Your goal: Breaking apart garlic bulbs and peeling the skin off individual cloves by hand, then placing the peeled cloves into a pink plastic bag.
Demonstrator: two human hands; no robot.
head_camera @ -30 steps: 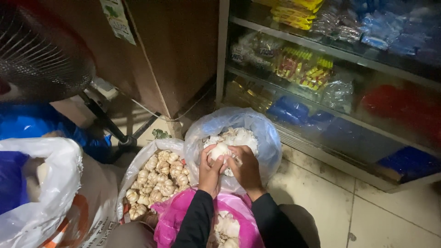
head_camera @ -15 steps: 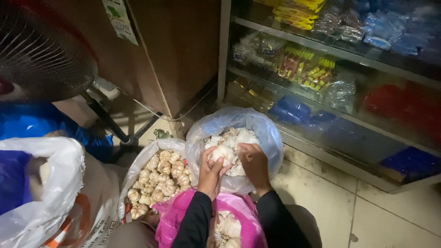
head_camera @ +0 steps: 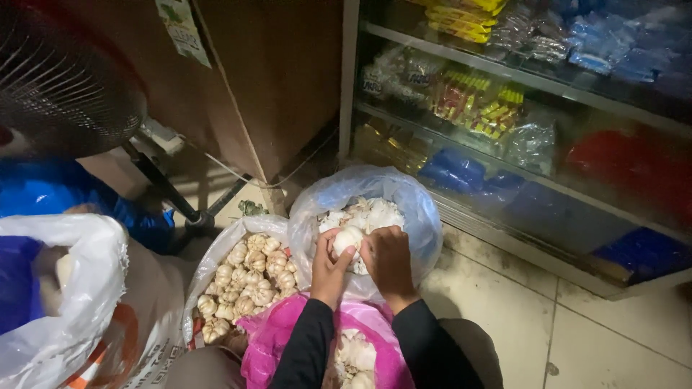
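A glass-fronted shelf unit (head_camera: 533, 108) of packaged goods and a brown cabinet (head_camera: 274, 79) line the tiled floor (head_camera: 577, 317), with a fan (head_camera: 65, 79) at left. Three open bags of garlic sit below: a clear bag (head_camera: 411, 209) of peeled pieces, a white sack (head_camera: 216, 252) of whole bulbs too many to count, and a pink bag (head_camera: 270, 335) nearest the person. A fourth, white bag (head_camera: 79, 302) stands at far left. Over the clear bag, the left hand (head_camera: 330, 270) and right hand (head_camera: 388, 261) both curl closed around one garlic bulb (head_camera: 347, 240), fingers pressing its sides, the two hands side by side.
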